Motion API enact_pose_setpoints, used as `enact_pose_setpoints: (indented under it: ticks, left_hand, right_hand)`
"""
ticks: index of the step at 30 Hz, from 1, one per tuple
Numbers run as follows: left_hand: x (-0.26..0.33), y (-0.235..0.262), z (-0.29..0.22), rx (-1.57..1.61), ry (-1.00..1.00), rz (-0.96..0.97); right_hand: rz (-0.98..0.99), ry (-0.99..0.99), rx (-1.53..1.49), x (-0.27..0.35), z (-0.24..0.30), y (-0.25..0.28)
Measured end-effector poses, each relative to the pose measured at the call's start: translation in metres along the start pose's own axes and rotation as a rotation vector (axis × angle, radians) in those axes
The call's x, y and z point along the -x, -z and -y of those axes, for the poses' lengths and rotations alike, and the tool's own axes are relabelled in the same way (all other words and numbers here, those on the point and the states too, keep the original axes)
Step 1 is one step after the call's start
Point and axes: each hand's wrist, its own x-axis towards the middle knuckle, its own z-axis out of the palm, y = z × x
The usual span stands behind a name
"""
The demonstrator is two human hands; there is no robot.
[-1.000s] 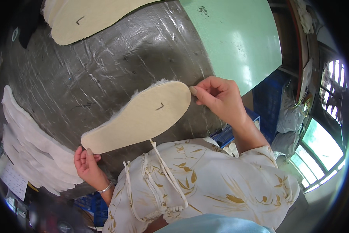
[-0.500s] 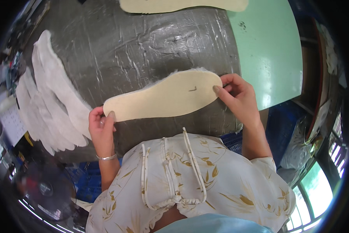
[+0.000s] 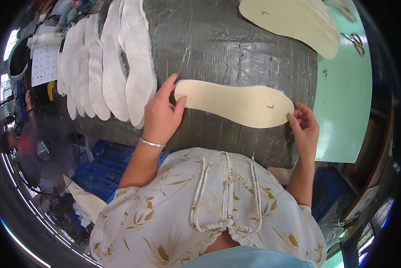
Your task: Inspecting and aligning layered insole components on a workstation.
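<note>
A cream insole with a dark mark near its toe and white fleece along its edge lies level over the dark tabletop. My left hand is around its heel end, thumb on the lower edge and forefinger stretched along the upper corner. At the toe, my right hand pinches the rim, thumb on the cream face and fingers behind it. To the left, nearest my left hand, several white fleecy insoles lie overlapped in a row, fleece side up.
More cream insoles lie stacked at the far right, partly over a pale green board. Scissors rest on that board. A written sheet lies at the far left. Below stand a fan and blue crates.
The view has shifted, showing more of the left row and right stack. The insole's toe has swung down from its upward slant. My left forefinger has straightened beside the heel.
</note>
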Motion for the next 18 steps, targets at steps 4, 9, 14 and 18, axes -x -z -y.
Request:
enact_pose_setpoints:
  ticks: [4,9,14,18]
  left_hand:
    - [0.009,-0.012,0.000,-0.128,-0.227,-0.078]
    - [0.034,-0.027,0.029,0.831,-0.017,-0.121]
    - [0.016,0.001,0.075,1.757,-0.049,0.347]
    - [-0.002,0.021,0.082,1.979,-0.273,0.609]
  right_hand:
    - [-0.004,0.060,-0.031,0.003,-0.005,-0.001]
    - [-0.041,0.041,-0.022,0.003,-0.006,-0.002]
    - [-0.064,0.005,0.026,0.004,-0.005,-0.001]
    - [-0.363,0.158,0.331,0.008,0.014,-0.013]
